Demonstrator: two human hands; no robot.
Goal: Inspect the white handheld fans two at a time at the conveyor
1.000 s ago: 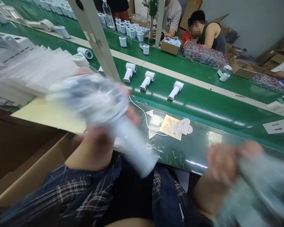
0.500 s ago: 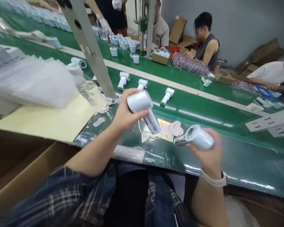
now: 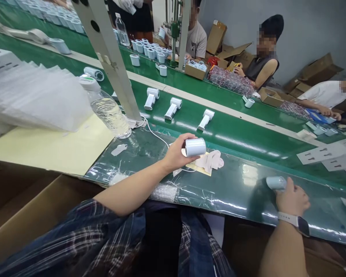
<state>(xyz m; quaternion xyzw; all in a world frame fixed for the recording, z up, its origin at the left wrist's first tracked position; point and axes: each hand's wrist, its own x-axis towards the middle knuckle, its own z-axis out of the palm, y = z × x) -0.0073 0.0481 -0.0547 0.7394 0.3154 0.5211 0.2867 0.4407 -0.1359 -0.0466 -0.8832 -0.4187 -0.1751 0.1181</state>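
My left hand [image 3: 178, 154] is closed around a pale blue, hair-dryer-shaped device [image 3: 196, 147]; its cylindrical head faces right and its handle is hidden from view. Over the right part of the bench, my right hand [image 3: 292, 198] holds a second such device [image 3: 276, 182] low above the surface. That hand is slightly blurred, and whether the device touches the bench I cannot tell. Beneath my left hand lie a yellow card and some crumpled pale fabric pieces [image 3: 213, 161]. Three similar devices [image 3: 173, 108] rest on the green belt beyond.
A water bottle [image 3: 109, 109] leans near a metal post [image 3: 112, 61] on the left. Stacked white foam sheets [image 3: 37, 96] lie on yellow card. Printed sheets [image 3: 320, 152] are at right. Several people work across the belt, among boxes [image 3: 195, 71] and rows of pale cups [image 3: 150, 52].
My left hand has moved right and down with its device, turning it. My right hand has carried the other device right and lower, toward the bench.
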